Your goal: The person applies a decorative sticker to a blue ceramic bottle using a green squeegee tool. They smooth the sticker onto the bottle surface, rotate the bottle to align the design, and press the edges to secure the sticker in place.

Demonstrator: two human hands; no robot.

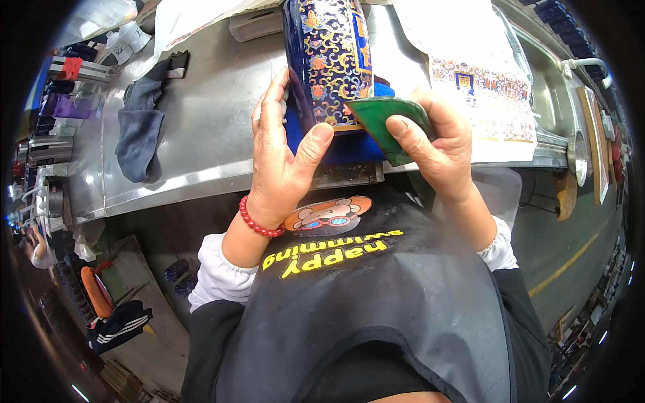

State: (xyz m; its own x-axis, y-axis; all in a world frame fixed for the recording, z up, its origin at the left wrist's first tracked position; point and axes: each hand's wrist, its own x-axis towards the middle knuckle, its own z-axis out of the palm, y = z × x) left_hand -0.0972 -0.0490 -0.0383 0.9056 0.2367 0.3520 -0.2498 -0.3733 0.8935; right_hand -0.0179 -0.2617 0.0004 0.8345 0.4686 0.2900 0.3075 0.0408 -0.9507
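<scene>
One metal bench (pixel 201 127) runs across the upper frame, near edge toward the person. At its near edge, centre, lies one dark blue jar (pixel 329 57) on its side, a rounded vessel covered in gold scrollwork with orange and pale blue motifs and a gold-framed blue panel on its right flank. It rests on a blue pad (pixel 349 144) at the bench edge.

Left hand (pixel 282 158): open, fingers straight and flat against the jar's left side, thumb pressed on the jar's lower face. Not clenched; it steadies the jar rather than wrapping it. One red bead bracelet (pixel 255 221) on that wrist.

Right hand (pixel 437 144): pinching one green scraper (pixel 390 124), a flat dark green piece with a curved edge, thumb on top and fingers behind it. The scraper's left tip touches the jar's lower right side, just beside the left thumb. The jar thus sits between the two hands, above both palms.

Right of the jar, toward the bench's right end: one white printed sheet (pixel 480 74) with a band of small multicoloured figures and a blue square with a gold frame. One more white sheet (pixel 195 20) lies at the far edge, left of the jar. One dark grey cloth (pixel 138 131) lies crumpled toward the left end, well apart from the hands.

The person wears a black apron (pixel 376 302) with a round cartoon badge and yellow lettering.
</scene>
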